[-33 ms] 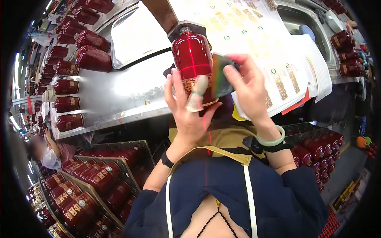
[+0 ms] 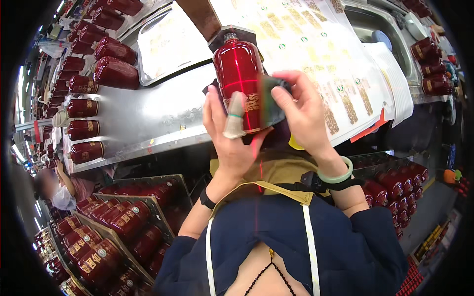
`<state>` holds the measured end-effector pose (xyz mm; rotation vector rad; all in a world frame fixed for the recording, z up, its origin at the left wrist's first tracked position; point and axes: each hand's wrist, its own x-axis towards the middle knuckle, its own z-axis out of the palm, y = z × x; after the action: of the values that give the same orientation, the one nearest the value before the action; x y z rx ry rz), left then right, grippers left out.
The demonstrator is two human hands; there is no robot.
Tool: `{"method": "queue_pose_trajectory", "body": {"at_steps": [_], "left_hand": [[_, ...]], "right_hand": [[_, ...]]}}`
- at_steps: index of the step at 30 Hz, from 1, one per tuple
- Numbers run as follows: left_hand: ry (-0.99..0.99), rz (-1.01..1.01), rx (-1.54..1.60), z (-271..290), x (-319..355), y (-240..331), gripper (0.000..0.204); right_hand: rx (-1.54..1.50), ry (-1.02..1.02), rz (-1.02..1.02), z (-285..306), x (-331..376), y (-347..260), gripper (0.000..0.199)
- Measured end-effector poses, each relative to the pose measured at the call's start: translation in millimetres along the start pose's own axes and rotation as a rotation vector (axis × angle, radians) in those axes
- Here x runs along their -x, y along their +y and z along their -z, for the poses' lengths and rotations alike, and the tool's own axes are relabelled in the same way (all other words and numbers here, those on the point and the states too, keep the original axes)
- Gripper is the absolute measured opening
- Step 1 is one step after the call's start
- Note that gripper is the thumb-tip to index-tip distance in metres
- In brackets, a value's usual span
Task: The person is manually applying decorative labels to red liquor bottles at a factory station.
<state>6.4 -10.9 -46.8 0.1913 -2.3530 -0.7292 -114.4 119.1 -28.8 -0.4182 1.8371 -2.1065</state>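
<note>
A dark red bottle [image 2: 238,66] with gold decoration lies in a dark cradle [image 2: 249,37], its neck pointing away from me. My left hand [image 2: 228,135] grips its lower body, fingers wrapped along the left side. A fabric cover [image 2: 235,116] with a green band sits on one of those fingers and rests over the glass. In my right hand [image 2: 301,108], a dark cloth [image 2: 272,98] is pinched and pressed to the bottle's right side; motion blurs its edge. Red light lines cross the bottle.
Sheets of gold labels [image 2: 345,93] cover the bench to the right. A white-lined tray [image 2: 168,44] lies to the left, near rows of red bottles [image 2: 116,72]. Crates of bottles [image 2: 126,219] stand below the bench at left; more bottles [image 2: 390,182] stand at right. A sink [image 2: 368,24] is far right.
The cloth in my right hand has shifted slightly and lies lower against the bottle. Gold decoration now shows further right on the bottle, and my left covered finger has moved a little left.
</note>
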Motion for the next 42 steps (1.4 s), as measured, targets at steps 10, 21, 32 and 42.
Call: {"method": "queue_pose_trajectory", "body": {"at_steps": [10, 21, 32, 42], "left_hand": [[-0.131, 0.324, 0.179, 6, 0, -31, 0.090], [-0.177, 0.434, 0.351, 7, -13, -15, 0.101], [-0.151, 0.177, 0.199, 13, -12, -15, 0.111], [-0.085, 0.627, 1.004, 7, -21, -12, 0.068]], "right_hand": [[-0.010, -0.091, 0.078, 0, 3, -3, 0.019], [0.152, -0.053, -0.020, 2, 6, 18, 0.018], [0.186, 0.091, 0.204, 25, 2, 14, 0.031], [0.412, 0.170, 0.354, 8, 27, 10, 0.023]]}}
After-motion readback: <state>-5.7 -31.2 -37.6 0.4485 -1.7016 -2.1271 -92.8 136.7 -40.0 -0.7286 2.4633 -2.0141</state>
